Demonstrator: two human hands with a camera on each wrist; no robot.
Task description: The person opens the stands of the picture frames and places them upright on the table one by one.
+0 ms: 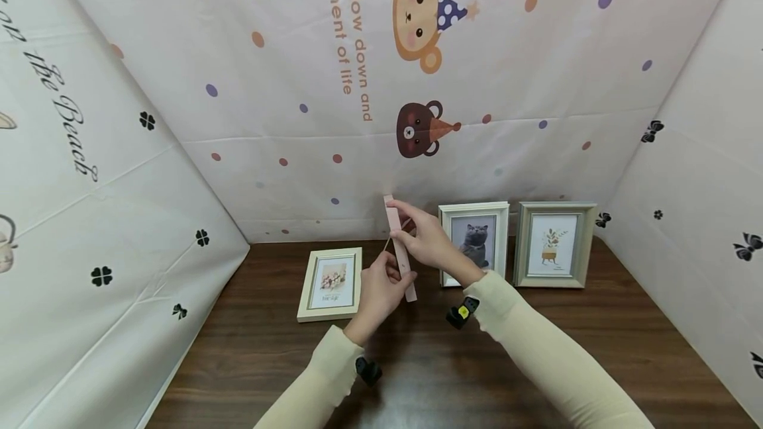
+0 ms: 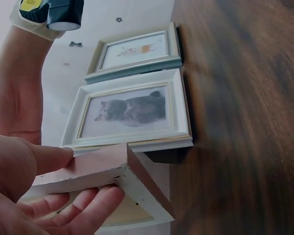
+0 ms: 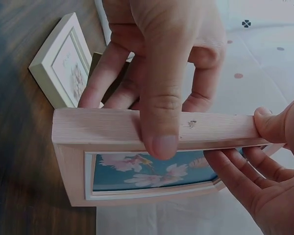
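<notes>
A pink picture frame [image 1: 398, 243] stands edge-on between my hands, tilted. Blue-backed blossoms [image 3: 152, 171] show on its front in the right wrist view. Near its lower end my left hand [image 1: 381, 286] grips the side, thumb over the edge and fingers behind. Higher up, my right hand [image 1: 422, 238] pinches the same side between thumb and fingers. In the right wrist view a brown flap [image 3: 110, 78] juts out behind the frame, partly hidden by the left fingers. In the left wrist view the frame's pale corner [image 2: 137, 181] shows close by.
A cream frame [image 1: 306, 306] with a flower picture leans at left. Right of my hands stand a white frame [image 1: 444, 214] with a cat picture and a grey-beige frame [image 1: 585, 243] with a plant picture. Printed cloth walls [image 1: 268, 104] enclose the brown wooden table [image 1: 429, 376].
</notes>
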